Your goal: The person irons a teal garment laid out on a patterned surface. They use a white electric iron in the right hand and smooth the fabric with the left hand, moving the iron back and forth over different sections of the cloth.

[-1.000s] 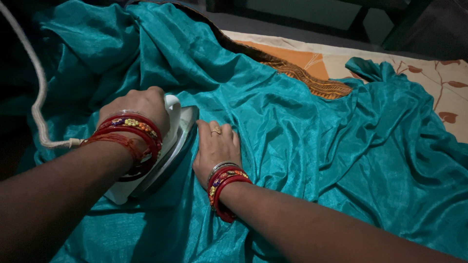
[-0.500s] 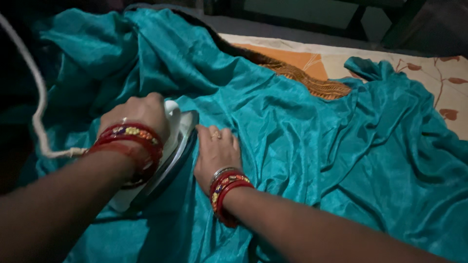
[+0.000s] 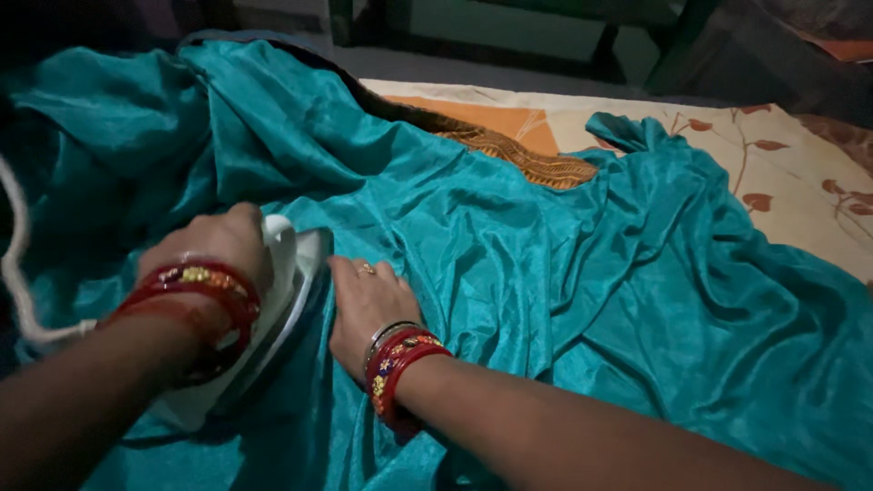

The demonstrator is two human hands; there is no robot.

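Iron (image 3: 273, 309), white with a shiny metal sole, lies flat on teal silky cloth (image 3: 509, 245) at the lower left of the view. The left hand (image 3: 214, 250) has its grip closed around the handle, red and beaded bangles crowding the wrist, and a pale braided cord (image 3: 16, 273) trails off the left edge. The right hand (image 3: 368, 305) lies open and flat on the cloth, holding nothing, fingers just beside the iron's sole. That closeness is the likely hazard: a slip of the iron could burn the fingers, and lingering in one spot could scorch the thin fabric; the cord could also snag on the heaped folds. The cloth spreads in wrinkles over a cream bedsheet with orange leaf print (image 3: 782, 182), an orange embroidered border (image 3: 518, 155) showing beyond. No containers are in view.
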